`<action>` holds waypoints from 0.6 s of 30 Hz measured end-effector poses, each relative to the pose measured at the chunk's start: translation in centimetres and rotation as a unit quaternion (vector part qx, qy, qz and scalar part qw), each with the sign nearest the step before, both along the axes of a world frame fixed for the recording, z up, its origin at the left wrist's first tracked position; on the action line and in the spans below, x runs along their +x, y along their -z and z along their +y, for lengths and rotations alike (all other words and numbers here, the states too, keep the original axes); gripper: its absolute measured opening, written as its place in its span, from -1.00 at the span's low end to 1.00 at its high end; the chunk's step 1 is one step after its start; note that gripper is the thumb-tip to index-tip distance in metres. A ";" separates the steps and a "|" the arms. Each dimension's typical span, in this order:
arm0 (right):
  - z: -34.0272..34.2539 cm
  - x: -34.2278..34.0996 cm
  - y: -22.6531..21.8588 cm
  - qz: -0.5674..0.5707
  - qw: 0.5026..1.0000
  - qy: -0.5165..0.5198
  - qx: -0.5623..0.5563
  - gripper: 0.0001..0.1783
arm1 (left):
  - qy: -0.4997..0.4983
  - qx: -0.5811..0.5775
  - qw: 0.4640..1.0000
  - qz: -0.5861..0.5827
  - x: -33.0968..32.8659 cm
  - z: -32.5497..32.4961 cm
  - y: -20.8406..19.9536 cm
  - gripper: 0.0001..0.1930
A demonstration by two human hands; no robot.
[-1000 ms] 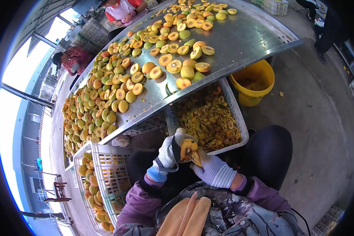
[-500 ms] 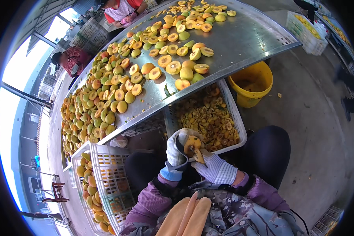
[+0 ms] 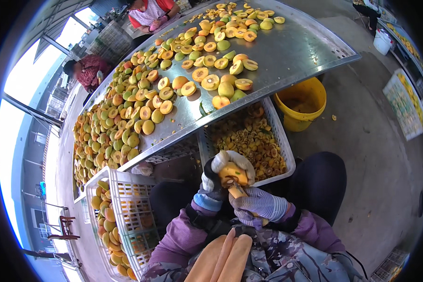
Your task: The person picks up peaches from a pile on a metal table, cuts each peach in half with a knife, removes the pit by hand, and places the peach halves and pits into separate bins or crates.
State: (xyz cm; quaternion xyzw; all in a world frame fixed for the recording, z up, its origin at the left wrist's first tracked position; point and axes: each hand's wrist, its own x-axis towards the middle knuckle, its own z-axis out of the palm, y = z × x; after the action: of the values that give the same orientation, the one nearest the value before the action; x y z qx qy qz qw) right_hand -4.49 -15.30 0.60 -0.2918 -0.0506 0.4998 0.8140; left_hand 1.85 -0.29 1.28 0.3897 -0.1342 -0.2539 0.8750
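Observation:
My left hand [image 3: 220,160], in a pale glove with dark patches, curls around a yellow peach half [image 3: 237,173] above my lap. In my right hand [image 3: 264,204], gloved in purple-and-white stripes, is a pitting tool with a light wooden handle [image 3: 237,191]. Its dark tip meets the fruit's cut middle, and the handle's lower end shows beneath my fingers. Beyond my hands a white crate [image 3: 288,165] holds many brown and yellow pits and scraps. Halved peaches [image 3: 113,115] lie heaped across the left of the metal table [image 3: 277,56].
On my left, a slatted white crate [image 3: 135,197] contains peach halves. A yellow bucket [image 3: 310,110] stands under the table's right edge. Two people [image 3: 152,16] [image 3: 89,73] sit beyond the table. At the far right are a fruit-filled crate [image 3: 404,105] and a white bucket [image 3: 383,41].
My left hand has turned over more around the peach half, its fingers now across the top. My right hand has shifted slightly lower, gripping the tool differently. The view has swung a little.

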 end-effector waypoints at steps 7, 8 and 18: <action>3.1 2.0 5.7 -0.063 0.948 0.161 -0.269 -0.82 | -0.305 0.128 0.941 0.075 -0.4 6.9 -2.8 -0.52; 3.7 2.0 8.0 0.027 0.936 0.203 -0.285 -0.81 | -0.367 0.175 0.913 0.019 -1.3 9.1 -3.8 -0.57; 2.1 0.5 12.7 -0.381 0.678 0.377 -0.504 -0.71 | -0.633 0.736 0.221 0.088 -22.3 29.1 -14.7 -0.76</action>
State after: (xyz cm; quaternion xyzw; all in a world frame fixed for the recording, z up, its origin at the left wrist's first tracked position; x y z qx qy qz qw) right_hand -4.00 -13.16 -12.09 -0.8172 0.0175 -0.0534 0.5736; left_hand -20.41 28.86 16.02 0.7930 0.4815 0.3648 0.0793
